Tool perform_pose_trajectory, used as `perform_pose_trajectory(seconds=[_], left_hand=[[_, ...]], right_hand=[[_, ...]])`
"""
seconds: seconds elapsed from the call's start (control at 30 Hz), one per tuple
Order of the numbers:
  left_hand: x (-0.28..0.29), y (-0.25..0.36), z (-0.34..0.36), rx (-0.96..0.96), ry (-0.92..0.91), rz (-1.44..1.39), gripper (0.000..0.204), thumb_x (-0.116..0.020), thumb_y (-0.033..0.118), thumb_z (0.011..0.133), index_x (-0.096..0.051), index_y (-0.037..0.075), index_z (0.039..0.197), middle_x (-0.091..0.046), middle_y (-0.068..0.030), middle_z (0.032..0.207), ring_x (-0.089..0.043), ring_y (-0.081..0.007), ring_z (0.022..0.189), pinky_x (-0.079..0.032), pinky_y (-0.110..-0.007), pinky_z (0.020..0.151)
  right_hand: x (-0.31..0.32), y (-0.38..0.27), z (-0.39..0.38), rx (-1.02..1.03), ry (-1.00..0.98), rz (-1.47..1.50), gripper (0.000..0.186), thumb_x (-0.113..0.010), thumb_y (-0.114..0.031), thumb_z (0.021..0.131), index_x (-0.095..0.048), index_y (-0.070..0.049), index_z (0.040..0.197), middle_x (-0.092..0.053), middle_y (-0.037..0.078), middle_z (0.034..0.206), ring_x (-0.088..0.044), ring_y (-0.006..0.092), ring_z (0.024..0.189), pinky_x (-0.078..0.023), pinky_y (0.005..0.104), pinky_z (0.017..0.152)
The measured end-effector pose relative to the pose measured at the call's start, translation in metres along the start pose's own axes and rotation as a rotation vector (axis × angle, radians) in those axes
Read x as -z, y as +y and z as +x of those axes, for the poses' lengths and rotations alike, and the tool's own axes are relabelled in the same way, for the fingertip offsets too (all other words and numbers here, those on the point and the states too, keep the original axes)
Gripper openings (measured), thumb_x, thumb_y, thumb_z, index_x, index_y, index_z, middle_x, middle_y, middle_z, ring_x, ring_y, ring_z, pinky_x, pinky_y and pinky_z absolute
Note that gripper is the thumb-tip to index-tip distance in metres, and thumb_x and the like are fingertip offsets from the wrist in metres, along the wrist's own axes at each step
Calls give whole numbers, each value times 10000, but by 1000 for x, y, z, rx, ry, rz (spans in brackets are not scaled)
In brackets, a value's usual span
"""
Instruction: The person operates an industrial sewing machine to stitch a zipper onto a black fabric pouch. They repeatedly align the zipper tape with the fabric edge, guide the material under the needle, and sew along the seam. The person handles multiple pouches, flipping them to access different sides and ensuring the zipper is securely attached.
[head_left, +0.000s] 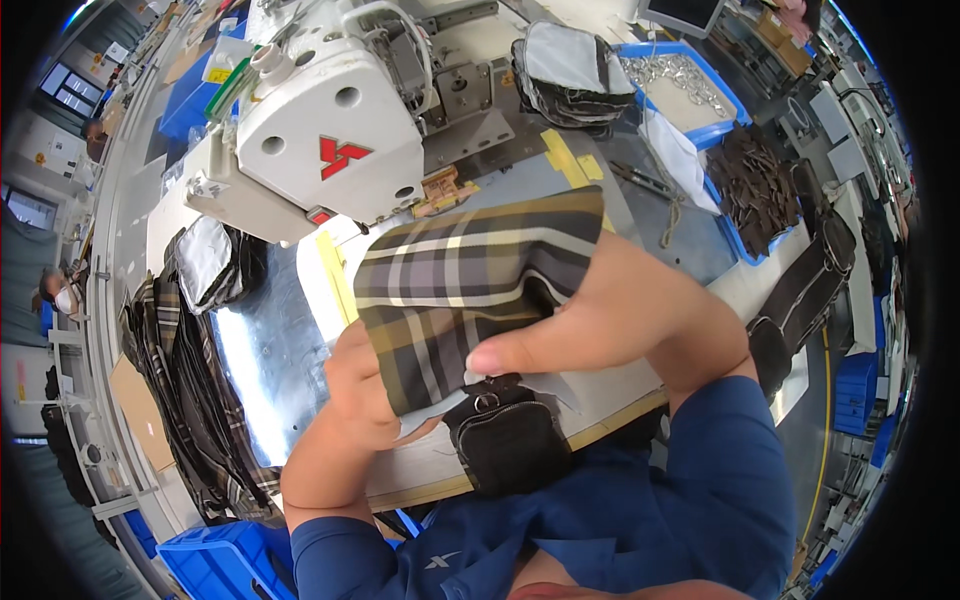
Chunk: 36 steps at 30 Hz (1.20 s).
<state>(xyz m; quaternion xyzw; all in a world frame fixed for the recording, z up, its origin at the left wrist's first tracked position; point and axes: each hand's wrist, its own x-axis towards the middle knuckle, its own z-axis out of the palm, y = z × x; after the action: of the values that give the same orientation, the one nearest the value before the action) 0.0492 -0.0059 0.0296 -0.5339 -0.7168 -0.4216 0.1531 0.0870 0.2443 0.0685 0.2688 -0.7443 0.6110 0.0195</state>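
Note:
Between my two hands a plaid fabric piece [470,265] in grey, tan, black and white is held up and bent over, in front of the sewing machine head. My left hand [365,385] is closed on its left lower edge, the fingers partly behind the cloth. My right hand [585,320] grips the right side, thumb pressed on the lower part and the other fingers hidden behind. Just below the thumb hangs a black pouch [512,445] with a zipper and a metal ring, over the table's front edge. Whether it is joined to the plaid piece, I cannot tell.
The white sewing machine [310,140] stands behind the cloth. Around it are stacked fabric pieces [570,75], a blue tray of metal rings [735,95], a heap of dark brown strips [750,185] and a plaid fabric pile [190,400]. A blue crate [215,560] sits lower left.

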Motion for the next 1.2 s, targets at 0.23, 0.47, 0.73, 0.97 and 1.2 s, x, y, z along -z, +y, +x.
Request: perform_pose_trajectory(seconds=[0.23,0.47,0.73,0.97,1.2], left_hand=[[-7,8,-9,113,257,120,456,-940,122,711,-737,78,1117,-751,-97,1100,-709,-309,998,-572,-435,903],[7,28,0,-333,96,641,335,-849,166,746,-784,200,1073,-703,73,1023,-582,-168,991,-411,-315,914],[2,34,-8,-310,18,692,338,-872,81,748,-788,223,1043,-667,88,1084,-556,-156,985,-402,-340,833],[-1,31,0,-431,64,686,296,-781,124,602,-823,151,894,-687,65,876,-519,-130,830,-325,-310,674],[2,30,-1,-508,48,667,194,-827,101,688,-796,121,879,-665,60,840,-532,-129,800,-331,-303,639]], right_hand=[[-5,2,3,-150,40,40,495,-823,-170,854,-671,-1,1293,-728,151,1120,-709,245,979,-569,400,853],[6,-28,14,-620,-129,98,526,-869,-151,871,-669,-11,1336,-749,81,1112,-707,174,925,-575,325,752],[-5,-1,6,-105,16,-103,480,-873,-141,851,-698,-12,1279,-774,104,1043,-723,195,838,-574,346,747],[-5,-8,-8,132,-44,-300,299,-730,-192,935,-691,-43,1192,-735,144,1087,-671,369,1052,-525,464,966],[-13,3,-4,98,-3,-254,319,-746,-175,904,-692,-26,1181,-729,148,1116,-659,404,1061,-522,498,949]])
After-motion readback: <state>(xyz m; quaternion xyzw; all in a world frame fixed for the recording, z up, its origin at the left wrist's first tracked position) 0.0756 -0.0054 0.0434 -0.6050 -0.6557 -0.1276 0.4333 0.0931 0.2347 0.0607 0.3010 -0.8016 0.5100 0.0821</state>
